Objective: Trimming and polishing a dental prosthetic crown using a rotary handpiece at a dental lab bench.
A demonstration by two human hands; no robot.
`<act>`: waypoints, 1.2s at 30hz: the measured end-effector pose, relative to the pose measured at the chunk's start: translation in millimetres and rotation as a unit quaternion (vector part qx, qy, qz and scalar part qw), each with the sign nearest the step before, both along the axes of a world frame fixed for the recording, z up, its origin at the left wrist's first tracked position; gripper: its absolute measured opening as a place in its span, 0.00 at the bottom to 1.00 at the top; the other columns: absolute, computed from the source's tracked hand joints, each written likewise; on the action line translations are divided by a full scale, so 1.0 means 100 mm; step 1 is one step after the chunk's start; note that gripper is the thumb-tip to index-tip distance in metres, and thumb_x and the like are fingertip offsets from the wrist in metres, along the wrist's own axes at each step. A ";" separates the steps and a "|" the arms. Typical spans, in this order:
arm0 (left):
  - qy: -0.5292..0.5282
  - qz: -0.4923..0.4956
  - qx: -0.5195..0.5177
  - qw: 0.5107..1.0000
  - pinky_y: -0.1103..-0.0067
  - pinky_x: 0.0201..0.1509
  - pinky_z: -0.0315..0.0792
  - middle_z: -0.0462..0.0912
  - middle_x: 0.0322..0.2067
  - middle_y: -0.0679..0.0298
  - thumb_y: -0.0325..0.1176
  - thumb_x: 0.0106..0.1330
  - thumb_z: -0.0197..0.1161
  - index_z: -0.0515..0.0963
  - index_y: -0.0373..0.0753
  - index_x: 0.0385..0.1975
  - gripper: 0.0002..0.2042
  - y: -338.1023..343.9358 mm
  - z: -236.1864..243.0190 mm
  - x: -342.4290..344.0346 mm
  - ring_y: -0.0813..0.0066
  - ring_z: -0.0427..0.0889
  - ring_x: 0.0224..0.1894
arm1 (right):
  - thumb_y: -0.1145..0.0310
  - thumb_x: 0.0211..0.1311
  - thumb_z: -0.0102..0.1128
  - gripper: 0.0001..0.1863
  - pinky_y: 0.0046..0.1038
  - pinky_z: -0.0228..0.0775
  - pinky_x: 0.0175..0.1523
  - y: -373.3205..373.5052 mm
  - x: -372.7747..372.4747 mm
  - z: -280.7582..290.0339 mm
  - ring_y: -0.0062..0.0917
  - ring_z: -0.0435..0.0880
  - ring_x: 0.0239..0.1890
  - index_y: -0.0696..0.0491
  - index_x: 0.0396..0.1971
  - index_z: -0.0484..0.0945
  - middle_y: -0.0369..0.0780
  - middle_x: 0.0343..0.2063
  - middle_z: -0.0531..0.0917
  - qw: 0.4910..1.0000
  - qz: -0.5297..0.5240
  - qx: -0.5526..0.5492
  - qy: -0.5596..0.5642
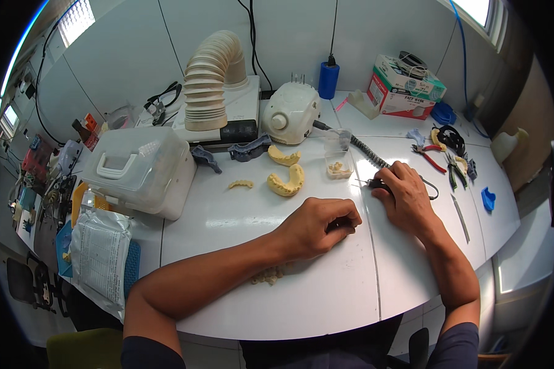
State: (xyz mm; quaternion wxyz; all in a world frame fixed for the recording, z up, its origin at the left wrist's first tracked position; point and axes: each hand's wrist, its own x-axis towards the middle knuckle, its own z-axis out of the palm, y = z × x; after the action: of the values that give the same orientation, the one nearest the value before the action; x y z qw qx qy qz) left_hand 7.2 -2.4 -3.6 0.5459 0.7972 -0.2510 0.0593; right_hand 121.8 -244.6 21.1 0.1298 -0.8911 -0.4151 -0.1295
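Observation:
My left hand (317,227) rests over the middle of the white table, its fingers curled in and closed; anything inside them is hidden. To its right, my right hand (403,190) is wrapped round a dark rotary handpiece (378,183) lying low at the tabletop, its thin tip pointing left. A coiled cord (369,151) runs from near that hand back to a cream motor unit (292,114). Beyond my left hand are a yellow horseshoe-shaped dental cast (286,181), a second cast piece (284,155), a thin tooth strip (240,184) and a clear box (338,167) with small pieces inside.
Grey impression trays (250,149) lie before the ribbed suction hose (206,80). A white toolbox (138,169) and silver packet (101,252) occupy the left. Red-handled pliers (431,158), green-handled pliers (454,172) and a knife (460,218) lie right. Crumbs (268,275) sit by my left forearm.

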 end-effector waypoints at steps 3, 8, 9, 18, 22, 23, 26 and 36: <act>0.007 0.003 0.003 1.000 0.75 0.49 0.85 0.92 0.39 0.58 0.20 0.68 0.72 0.85 0.34 0.45 0.08 0.00 0.02 0.00 0.70 0.93 0.43 | 0.65 0.68 0.75 0.15 0.40 0.70 0.54 0.00 -0.01 0.03 0.38 0.79 0.47 0.52 0.50 0.84 0.43 0.40 0.79 1.000 0.002 0.007 0.001; 0.049 0.007 -0.005 0.999 0.78 0.50 0.84 0.93 0.41 0.58 0.20 0.69 0.71 0.85 0.33 0.45 0.08 0.01 0.01 0.00 0.76 0.92 0.44 | 0.64 0.67 0.75 0.17 0.40 0.72 0.56 0.01 -0.03 0.05 0.38 0.80 0.49 0.52 0.53 0.85 0.43 0.41 0.80 1.000 -0.001 0.016 -0.005; 0.048 0.004 -0.005 0.999 0.78 0.50 0.84 0.93 0.41 0.58 0.20 0.69 0.71 0.85 0.33 0.45 0.08 0.01 0.02 0.00 0.76 0.92 0.44 | 0.64 0.67 0.75 0.17 0.40 0.72 0.56 0.02 -0.04 0.05 0.38 0.80 0.49 0.52 0.53 0.85 0.43 0.41 0.80 1.000 -0.004 0.014 0.003; 0.116 0.005 -0.052 0.992 0.80 0.57 0.85 0.92 0.40 0.61 0.20 0.74 0.70 0.84 0.32 0.44 0.04 0.02 0.02 0.02 0.78 0.91 0.46 | 0.63 0.66 0.76 0.20 0.39 0.75 0.55 0.00 -0.05 0.05 0.37 0.81 0.49 0.51 0.56 0.85 0.43 0.43 0.80 1.000 -0.001 0.016 0.019; 0.155 0.001 -0.071 0.985 0.79 0.57 0.85 0.91 0.41 0.62 0.19 0.73 0.70 0.84 0.32 0.45 0.05 0.04 0.03 0.02 0.78 0.90 0.47 | 0.65 0.65 0.77 0.21 0.39 0.75 0.56 0.00 -0.06 0.04 0.37 0.81 0.50 0.51 0.56 0.85 0.43 0.44 0.80 0.999 0.003 0.031 0.023; 0.168 0.009 -0.085 0.982 0.79 0.57 0.85 0.90 0.41 0.62 0.19 0.73 0.70 0.83 0.32 0.45 0.06 0.04 0.02 0.02 0.78 0.90 0.48 | 0.66 0.64 0.78 0.21 0.40 0.75 0.56 0.01 -0.04 0.01 0.38 0.81 0.50 0.51 0.55 0.85 0.43 0.45 0.80 0.997 0.035 0.064 -0.007; 0.176 0.016 -0.114 0.978 0.79 0.57 0.85 0.90 0.43 0.62 0.19 0.73 0.70 0.83 0.33 0.46 0.06 0.05 -0.01 0.04 0.77 0.90 0.49 | 0.72 0.59 0.80 0.20 0.39 0.77 0.55 0.01 -0.06 0.04 0.39 0.83 0.50 0.52 0.50 0.84 0.42 0.44 0.81 0.987 0.100 0.118 -0.030; 0.197 -0.010 -0.156 0.968 0.77 0.51 0.86 0.90 0.43 0.61 0.17 0.72 0.70 0.79 0.35 0.45 0.08 0.12 -0.02 0.05 0.76 0.91 0.45 | 0.83 0.54 0.70 0.19 0.34 0.82 0.38 0.14 -0.33 -0.08 0.33 0.84 0.39 0.54 0.46 0.82 0.39 0.37 0.80 0.944 0.284 0.168 0.024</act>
State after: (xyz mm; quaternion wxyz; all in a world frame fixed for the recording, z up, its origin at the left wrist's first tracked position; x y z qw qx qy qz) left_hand 12.0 9.8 -5.3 0.7026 0.6957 -0.1341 -0.0656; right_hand 88.9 -230.9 13.1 0.3192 -0.7045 -0.6196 -0.1337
